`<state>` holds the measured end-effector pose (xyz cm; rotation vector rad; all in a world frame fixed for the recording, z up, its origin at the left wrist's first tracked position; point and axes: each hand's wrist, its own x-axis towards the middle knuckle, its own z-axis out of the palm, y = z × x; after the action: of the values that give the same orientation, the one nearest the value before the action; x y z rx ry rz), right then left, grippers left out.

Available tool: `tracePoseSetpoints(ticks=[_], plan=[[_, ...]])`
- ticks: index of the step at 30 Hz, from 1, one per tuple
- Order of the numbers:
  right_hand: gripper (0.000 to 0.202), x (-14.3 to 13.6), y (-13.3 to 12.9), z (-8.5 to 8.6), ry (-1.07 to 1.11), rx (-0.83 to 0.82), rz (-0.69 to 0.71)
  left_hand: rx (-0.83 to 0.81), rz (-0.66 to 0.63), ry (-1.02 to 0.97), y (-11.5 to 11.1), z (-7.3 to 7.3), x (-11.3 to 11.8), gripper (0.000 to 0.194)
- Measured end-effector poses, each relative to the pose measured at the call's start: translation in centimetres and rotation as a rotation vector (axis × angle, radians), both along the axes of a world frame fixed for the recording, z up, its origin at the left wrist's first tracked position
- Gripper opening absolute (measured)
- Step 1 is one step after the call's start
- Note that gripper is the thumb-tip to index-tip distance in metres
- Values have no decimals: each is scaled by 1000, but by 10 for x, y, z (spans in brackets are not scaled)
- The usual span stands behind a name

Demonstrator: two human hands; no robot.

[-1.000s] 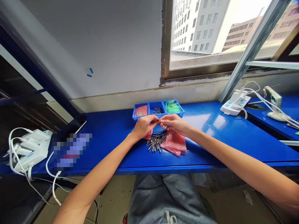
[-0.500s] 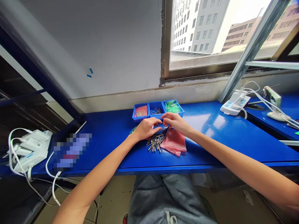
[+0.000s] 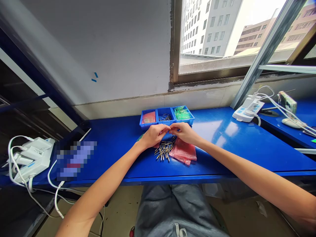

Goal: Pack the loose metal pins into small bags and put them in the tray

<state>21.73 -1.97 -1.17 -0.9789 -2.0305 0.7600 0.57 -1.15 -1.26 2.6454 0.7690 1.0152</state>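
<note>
My left hand (image 3: 152, 135) and my right hand (image 3: 184, 132) meet fingertip to fingertip just above the blue bench (image 3: 229, 144). A small pink bag (image 3: 156, 144) shows under my left hand, which grips it. My right hand's fingers are pinched on what looks like a thin metal pin at the bag's mouth; it is mostly hidden. Right below the hands lies a loose pile of metal pins (image 3: 164, 150). A stack of pink bags (image 3: 184, 152) lies to its right, partly under my right wrist.
A blue three-compartment tray (image 3: 190, 120) behind the hands holds pink bags, pins and green bags. White chargers with cables (image 3: 31, 158) sit at the far left. A white device (image 3: 248, 109) and cables lie at the right. A blurred patch (image 3: 75, 158) lies on the bench's left.
Half a second ago my right hand's fingertips were slightly apart from my left hand, nearer the tray. Now the fingertips of both hands are together again over the pin pile.
</note>
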Motion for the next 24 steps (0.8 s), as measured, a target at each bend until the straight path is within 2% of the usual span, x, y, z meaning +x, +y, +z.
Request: tracePoseSetpoints(ticks=[4,10,17,24], plan=[[14,-1,0,-1,-26,11,-25,-22,61,-39,-1,-1,1,16],[24,-1,0,-3,-8,17,-78,237,184,-4,-3,2,-1,9],[30,-2,-5,-1,-10,31,-1,304,101,45,2,-3,-4,13],[34,-4,-9,4,37,25,13,336,113,33,1,-1,-4,13]])
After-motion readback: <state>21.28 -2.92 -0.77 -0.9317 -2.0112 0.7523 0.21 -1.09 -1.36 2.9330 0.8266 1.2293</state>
